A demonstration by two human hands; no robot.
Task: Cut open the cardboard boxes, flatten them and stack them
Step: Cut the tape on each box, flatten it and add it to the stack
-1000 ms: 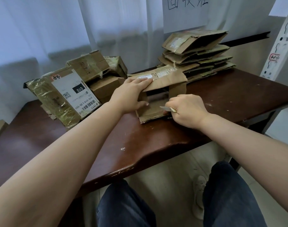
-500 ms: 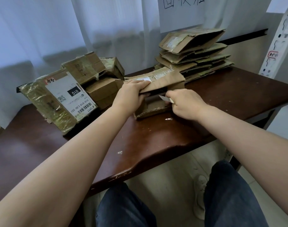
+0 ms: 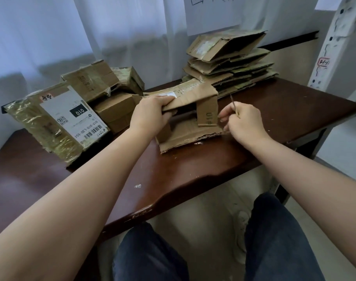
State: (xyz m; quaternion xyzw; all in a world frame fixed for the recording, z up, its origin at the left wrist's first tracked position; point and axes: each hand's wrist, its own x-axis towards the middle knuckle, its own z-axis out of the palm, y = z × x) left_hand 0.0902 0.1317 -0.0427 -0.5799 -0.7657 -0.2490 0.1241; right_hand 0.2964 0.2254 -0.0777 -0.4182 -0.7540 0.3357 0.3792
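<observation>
A partly opened cardboard box lies mid-table, its top panel lifted and a side flap marked 010 hanging down. My left hand grips the raised top panel at its left front edge. My right hand sits just right of the box and holds a thin blade that points up and away. A stack of flattened boxes rests at the back right. Several taped, uncut boxes are piled at the back left.
The dark wooden table has a chipped front edge and small paper scraps. A white metal rack post stands at the right. White curtains and a paper sign hang behind. My knees are under the table edge.
My right hand drew the blade out of the box opening and moved right, past the side flap. The left hand lifted the top panel higher, so the box now gapes open.
</observation>
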